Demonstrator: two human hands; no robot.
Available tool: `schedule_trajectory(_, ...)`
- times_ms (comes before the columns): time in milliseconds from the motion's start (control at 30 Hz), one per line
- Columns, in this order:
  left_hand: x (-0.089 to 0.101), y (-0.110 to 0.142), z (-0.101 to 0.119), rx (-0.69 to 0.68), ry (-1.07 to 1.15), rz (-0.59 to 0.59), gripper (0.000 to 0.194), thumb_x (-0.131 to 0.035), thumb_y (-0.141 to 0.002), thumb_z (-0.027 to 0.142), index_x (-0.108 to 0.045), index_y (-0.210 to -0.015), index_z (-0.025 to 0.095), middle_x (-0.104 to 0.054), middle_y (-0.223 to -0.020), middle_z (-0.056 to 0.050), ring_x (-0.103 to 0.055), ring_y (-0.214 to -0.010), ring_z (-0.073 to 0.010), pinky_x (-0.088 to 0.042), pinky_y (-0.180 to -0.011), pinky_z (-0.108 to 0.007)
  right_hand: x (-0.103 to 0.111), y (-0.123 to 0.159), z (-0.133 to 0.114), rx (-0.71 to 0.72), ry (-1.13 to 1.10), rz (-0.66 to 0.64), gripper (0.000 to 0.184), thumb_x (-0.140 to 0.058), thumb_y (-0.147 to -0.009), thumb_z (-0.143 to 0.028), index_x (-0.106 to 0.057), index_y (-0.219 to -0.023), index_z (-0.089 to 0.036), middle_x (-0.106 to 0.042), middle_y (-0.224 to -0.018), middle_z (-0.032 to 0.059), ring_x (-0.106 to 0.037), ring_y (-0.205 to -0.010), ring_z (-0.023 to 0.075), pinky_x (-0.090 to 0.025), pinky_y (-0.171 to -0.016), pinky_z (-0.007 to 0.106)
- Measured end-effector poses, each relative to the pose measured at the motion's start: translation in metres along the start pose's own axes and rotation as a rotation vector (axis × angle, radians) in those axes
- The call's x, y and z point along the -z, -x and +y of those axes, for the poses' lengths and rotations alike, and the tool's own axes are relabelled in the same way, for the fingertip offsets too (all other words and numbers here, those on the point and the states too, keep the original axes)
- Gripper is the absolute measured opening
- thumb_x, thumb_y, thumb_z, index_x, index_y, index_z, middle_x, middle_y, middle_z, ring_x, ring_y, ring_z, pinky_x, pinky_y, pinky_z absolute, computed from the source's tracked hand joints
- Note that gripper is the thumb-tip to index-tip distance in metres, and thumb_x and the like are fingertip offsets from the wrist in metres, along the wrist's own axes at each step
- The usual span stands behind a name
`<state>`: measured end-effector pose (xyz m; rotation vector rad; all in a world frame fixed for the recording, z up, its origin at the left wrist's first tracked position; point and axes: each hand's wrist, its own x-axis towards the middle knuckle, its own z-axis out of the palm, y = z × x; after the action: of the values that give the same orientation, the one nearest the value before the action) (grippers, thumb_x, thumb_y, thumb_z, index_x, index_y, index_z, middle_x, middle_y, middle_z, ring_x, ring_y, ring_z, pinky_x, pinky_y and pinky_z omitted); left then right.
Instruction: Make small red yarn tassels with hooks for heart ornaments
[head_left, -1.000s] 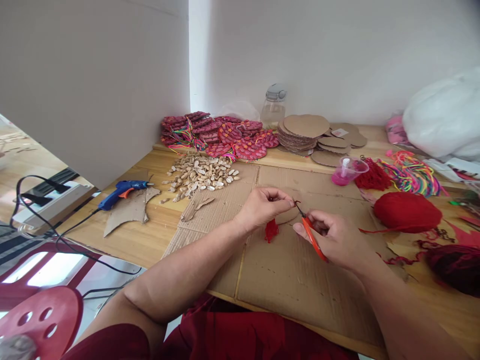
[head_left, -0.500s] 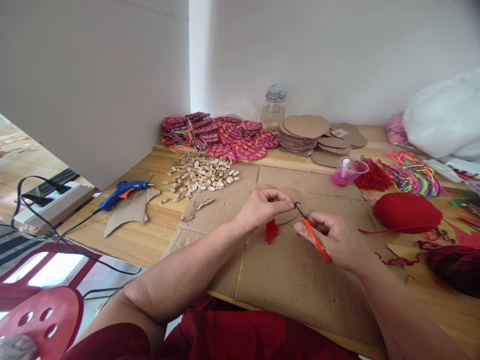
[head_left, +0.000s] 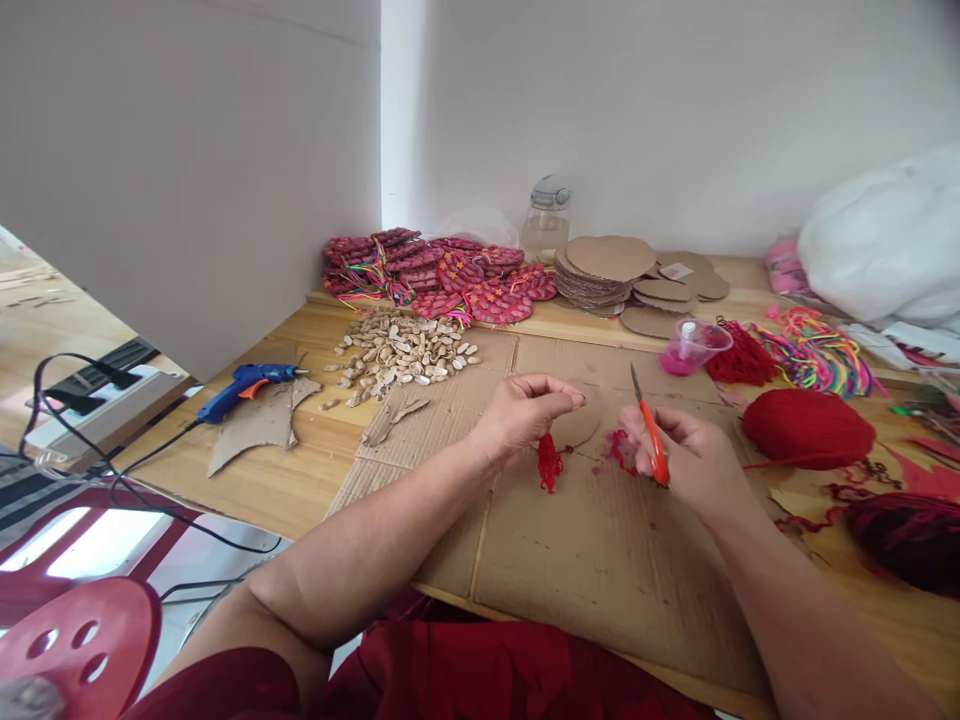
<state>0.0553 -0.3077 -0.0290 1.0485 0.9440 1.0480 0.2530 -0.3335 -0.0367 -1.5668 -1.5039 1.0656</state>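
Observation:
My left hand [head_left: 529, 415] is closed in a pinch, with a small red yarn tassel [head_left: 550, 465] hanging below its fingers. In my right hand [head_left: 682, 450] is a pair of orange-handled scissors [head_left: 655, 440], its dark blades pointing up and away from me. The scissors are apart from my left hand. Beside my right fingers some red yarn [head_left: 619, 450] shows on the cardboard sheet [head_left: 555, 560]; part of it is hidden behind the hand. Both hands are above this sheet.
Peanut shells [head_left: 405, 345] lie in a heap left of the cardboard, near a blue glue gun [head_left: 244, 388]. Behind are decorated discs [head_left: 480, 280], a bottle [head_left: 547, 220] and stacked cardboard rounds [head_left: 607, 262]. To the right sit a pink-filled cup [head_left: 686, 352], red yarn [head_left: 810, 428] and dark yarn [head_left: 907, 540].
My right hand has drawn the scissors back from my left fingertips, moving slightly right, and turned the blades more upright. My left hand stays nearly in place with the tassel.

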Motion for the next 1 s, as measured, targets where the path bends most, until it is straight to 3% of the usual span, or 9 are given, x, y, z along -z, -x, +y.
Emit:
schedule_trajectory(67,-0.001,0.001,0.001,0.035,0.029,-0.013,0.018,-0.072,-0.070,0.030,-0.065,-0.075,0.015,-0.053,-0.059,0.005,-0.039,-0.036,-0.0017,-0.026,-0.035,-0.018,0.006,-0.006,0.005,0.039,0.146,0.067,0.036,-0.057,-0.083,-0.055,-0.061,-0.082,-0.019,-0.060,-0.058,0.0005,-0.048,-0.047,0.0129,-0.035,-0.048,0.026)
schedule_trajectory(133,-0.003,0.003,0.001,0.079,0.050,-0.045,0.018,-0.069,-0.072,0.031,-0.062,-0.078,0.016,-0.059,-0.067,0.003,-0.049,-0.036,-0.0042,-0.031,-0.033,-0.017,0.013,-0.011,0.010,0.113,0.377,0.169,0.030,-0.059,-0.083,-0.045,-0.066,-0.095,-0.019,-0.069,-0.070,0.0047,-0.056,-0.054,0.0170,-0.039,-0.053,0.029)
schedule_trajectory(267,-0.006,0.008,0.001,0.152,0.093,-0.137,0.022,-0.067,-0.076,0.035,-0.056,-0.084,0.017,-0.067,-0.087,-0.002,-0.062,-0.043,-0.0104,-0.041,-0.034,-0.019,0.027,-0.021,0.022,0.249,0.760,0.382,0.038,-0.057,-0.082,-0.036,-0.068,-0.112,-0.016,-0.073,-0.086,0.0135,-0.064,-0.077,0.0292,-0.044,-0.065,0.038)
schedule_trajectory(467,-0.006,0.008,0.002,0.156,0.123,-0.141,0.028,-0.068,-0.076,0.039,-0.052,-0.087,0.018,-0.069,-0.090,-0.003,-0.064,-0.044,-0.0119,-0.041,-0.033,-0.018,0.030,-0.027,0.030,0.342,0.809,0.453,0.045,-0.054,-0.085,-0.031,-0.063,-0.125,-0.013,-0.071,-0.100,0.0159,-0.062,-0.095,0.0332,-0.045,-0.078,0.044)
schedule_trajectory(567,-0.003,0.004,0.004,0.114,0.127,-0.070,0.023,-0.065,-0.077,0.035,-0.053,-0.085,0.017,-0.069,-0.088,-0.003,-0.061,-0.041,-0.0095,-0.039,-0.032,-0.017,0.017,-0.020,0.023,0.480,0.749,0.387,0.030,-0.057,-0.086,-0.033,-0.070,-0.108,-0.018,-0.072,-0.097,0.0121,-0.061,-0.094,0.0299,-0.043,-0.084,0.043)
schedule_trajectory(633,0.000,0.002,0.006,0.070,0.131,-0.004,0.018,-0.062,-0.078,0.032,-0.053,-0.083,0.017,-0.068,-0.085,-0.002,-0.057,-0.038,-0.0077,-0.036,-0.031,-0.017,0.003,-0.014,0.017,0.547,0.698,0.214,0.019,-0.061,-0.087,-0.036,-0.073,-0.090,-0.021,-0.072,-0.085,0.0077,-0.061,-0.086,0.0260,-0.041,-0.084,0.040)
schedule_trajectory(733,0.002,0.000,0.007,0.017,0.134,0.071,0.016,-0.061,-0.078,0.030,-0.053,-0.079,0.016,-0.065,-0.078,0.000,-0.052,-0.034,-0.0055,-0.031,-0.029,-0.017,-0.017,-0.005,0.012,0.572,0.673,-0.002,0.013,-0.070,-0.082,-0.036,-0.072,-0.081,-0.024,-0.071,-0.077,0.0038,-0.057,-0.083,0.0241,-0.038,-0.079,0.038)
schedule_trajectory(1000,0.002,-0.003,0.001,0.003,0.088,0.046,0.020,-0.064,-0.075,0.033,-0.054,-0.078,0.016,-0.064,-0.075,0.001,-0.049,-0.033,-0.0043,-0.030,-0.030,-0.017,-0.039,0.002,0.011,0.588,0.773,0.062,0.014,-0.068,-0.084,-0.031,-0.067,-0.074,-0.021,-0.070,-0.077,0.0059,-0.054,-0.088,0.0265,-0.030,-0.076,0.038)
